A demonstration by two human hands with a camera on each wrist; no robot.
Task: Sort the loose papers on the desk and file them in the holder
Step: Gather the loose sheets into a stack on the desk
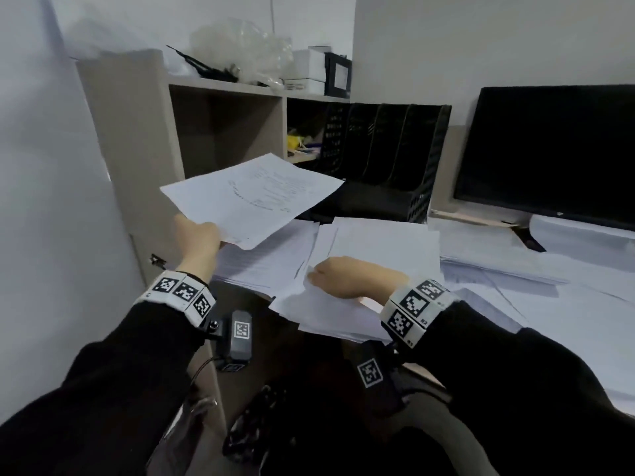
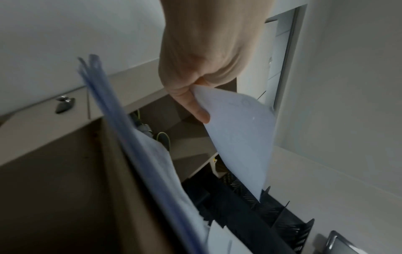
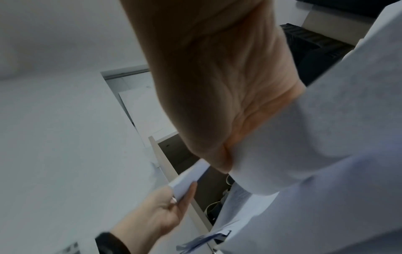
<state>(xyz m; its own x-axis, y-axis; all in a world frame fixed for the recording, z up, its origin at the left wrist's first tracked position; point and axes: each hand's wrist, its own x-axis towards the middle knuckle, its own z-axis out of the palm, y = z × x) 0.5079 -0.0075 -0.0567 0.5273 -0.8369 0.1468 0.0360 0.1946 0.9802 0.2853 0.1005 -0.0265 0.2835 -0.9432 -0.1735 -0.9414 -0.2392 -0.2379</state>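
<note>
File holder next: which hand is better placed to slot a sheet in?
Left. The left hand already pinches a printed sheet lifted off the desk, its far edge near the black file holder. The right hand rests on the loose papers, nearer the person.

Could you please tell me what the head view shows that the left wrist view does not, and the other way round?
Only the head view shows the right hand resting on the loose papers, the dark monitor, and print on the held sheet. Only the left wrist view shows the sheet's underside and the fingers curled beneath its corner. Both show the left hand gripping that sheet, with the black holder beyond.
</note>
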